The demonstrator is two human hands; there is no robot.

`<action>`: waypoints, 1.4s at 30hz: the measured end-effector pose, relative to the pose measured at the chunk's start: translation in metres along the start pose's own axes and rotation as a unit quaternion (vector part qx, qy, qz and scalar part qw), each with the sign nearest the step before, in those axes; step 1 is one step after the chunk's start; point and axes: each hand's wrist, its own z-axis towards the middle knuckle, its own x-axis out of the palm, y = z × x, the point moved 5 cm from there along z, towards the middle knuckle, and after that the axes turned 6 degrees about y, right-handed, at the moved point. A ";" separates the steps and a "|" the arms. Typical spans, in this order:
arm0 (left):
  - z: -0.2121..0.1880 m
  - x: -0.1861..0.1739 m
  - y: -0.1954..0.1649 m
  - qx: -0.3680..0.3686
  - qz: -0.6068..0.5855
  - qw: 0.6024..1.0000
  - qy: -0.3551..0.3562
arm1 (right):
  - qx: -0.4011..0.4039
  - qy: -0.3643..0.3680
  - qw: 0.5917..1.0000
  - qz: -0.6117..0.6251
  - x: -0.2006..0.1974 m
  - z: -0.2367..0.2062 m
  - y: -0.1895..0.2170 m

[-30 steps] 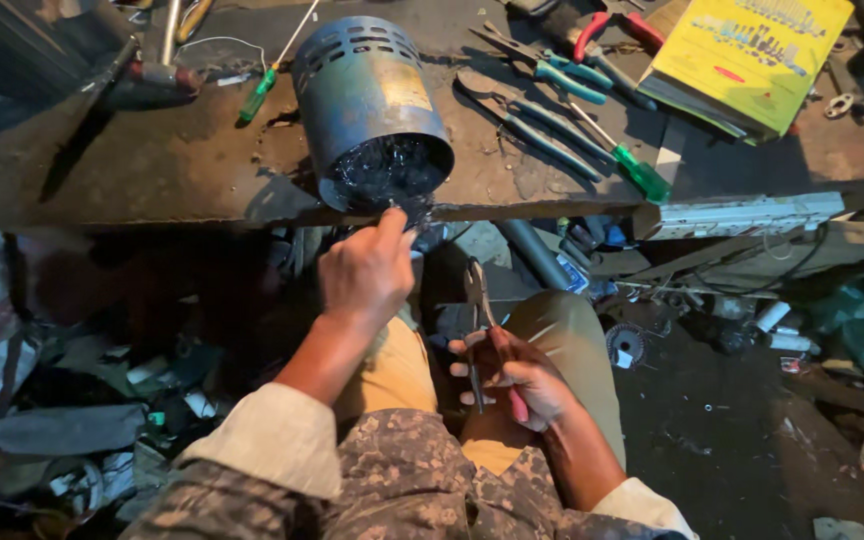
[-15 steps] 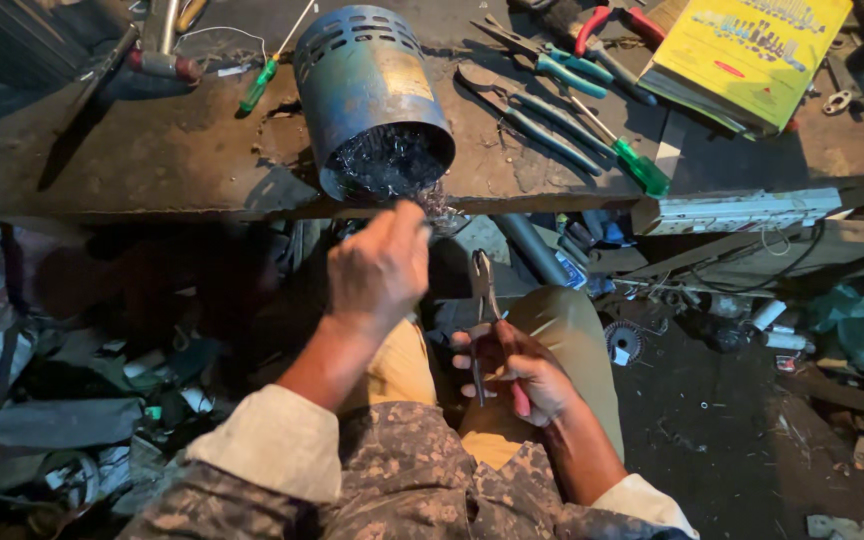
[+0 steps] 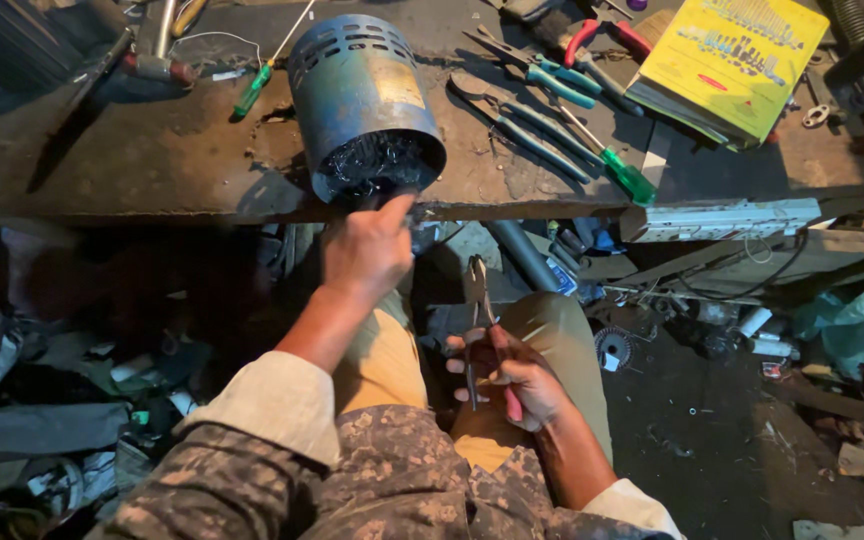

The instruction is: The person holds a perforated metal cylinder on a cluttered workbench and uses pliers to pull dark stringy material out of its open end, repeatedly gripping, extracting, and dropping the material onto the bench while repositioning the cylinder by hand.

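Sitting low at a worn wooden surface (image 3: pixel 132 170), the person has camouflage sleeves with pale cuffs nearest to me. The right hand (image 3: pixel 507 375) rests over the lap, fingers wrapped around a pair of pliers (image 3: pixel 479 325) with their metal nose pointing up and away. The left hand (image 3: pixel 367 250) is raised to the edge of the surface, fingers pinched together at the open mouth of a blue motor housing (image 3: pixel 362 95); whether it grips anything there, I cannot tell, since the fingertips are lost against the dark windings inside. The housing lies on its side on the surface, its open end facing the person and just overhanging the edge. Just right of it lie several pliers with blue-green handles (image 3: pixel 532 120) and a green-handled screwdriver (image 3: pixel 617 170). Farther right sits a yellow box (image 3: pixel 732 60). Left of the housing lies another green screwdriver (image 3: pixel 257 85). Below the surface, the floor is crowded with scrap and rags.
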 end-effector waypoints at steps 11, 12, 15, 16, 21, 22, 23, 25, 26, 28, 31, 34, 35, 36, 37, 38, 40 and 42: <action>-0.014 -0.012 0.021 0.029 -0.034 0.996 -0.075 | 0.040 -0.067 0.967 -0.243 -0.002 0.005 0.032; -0.014 -0.012 0.022 0.022 -0.032 0.997 -0.068 | 0.057 -0.075 0.947 -0.308 0.000 0.008 0.048; -0.013 -0.011 0.021 0.017 -0.021 0.998 -0.059 | -0.054 0.038 0.898 -0.435 0.033 0.034 0.102; -0.013 -0.012 0.020 0.023 -0.011 0.998 -0.065 | -0.116 0.100 0.874 -0.462 0.048 0.041 0.117; -0.010 -0.011 0.025 0.018 -0.007 0.999 -0.048 | 0.034 0.056 0.913 -0.402 0.051 0.081 0.140; -0.008 -0.009 0.029 0.012 -0.013 0.999 -0.034 | 0.011 0.102 0.918 -0.384 0.056 0.086 0.141; -0.007 -0.006 0.035 0.006 -0.020 1.000 -0.019 | 0.023 0.075 0.913 -0.400 0.052 0.090 0.142; -0.003 0.003 0.049 -0.035 -0.017 0.999 0.024 | 0.046 0.020 0.901 -0.431 0.044 0.093 0.137; -0.001 0.008 0.057 -0.055 -0.015 0.997 0.046 | 0.018 -0.004 0.873 -0.487 0.044 0.094 0.134; 0.003 0.015 0.070 -0.069 0.014 0.995 0.064 | -0.037 -0.059 0.802 -0.593 0.045 0.091 0.126; 0.009 0.020 0.085 -0.091 0.114 0.980 0.134 | -0.159 -0.173 0.621 -0.747 0.055 0.086 0.108; 0.016 0.004 0.090 -0.051 0.144 0.981 0.121 | -0.248 -0.217 0.548 -0.769 0.055 0.089 0.101; 0.018 -0.006 0.087 -0.024 0.136 0.986 0.095 | -0.265 -0.211 0.529 -0.778 0.054 0.092 0.101; 0.021 -0.014 0.083 0.004 0.115 0.988 0.106 | -0.282 -0.202 0.510 -0.787 0.053 0.094 0.102; 0.022 -0.022 0.078 0.030 0.094 0.988 0.118 | -0.298 -0.193 0.493 -0.794 0.052 0.094 0.103; 0.022 -0.028 0.071 0.056 0.071 0.987 0.131 | -0.294 -0.193 0.495 -0.794 0.051 0.094 0.104; 0.017 -0.039 0.059 0.037 0.015 0.989 0.139 | -0.291 -0.196 0.490 -0.798 0.051 0.089 0.103; 0.004 -0.049 0.035 0.088 -0.037 0.989 0.109 | -0.284 -0.206 0.520 -0.779 0.054 0.073 0.095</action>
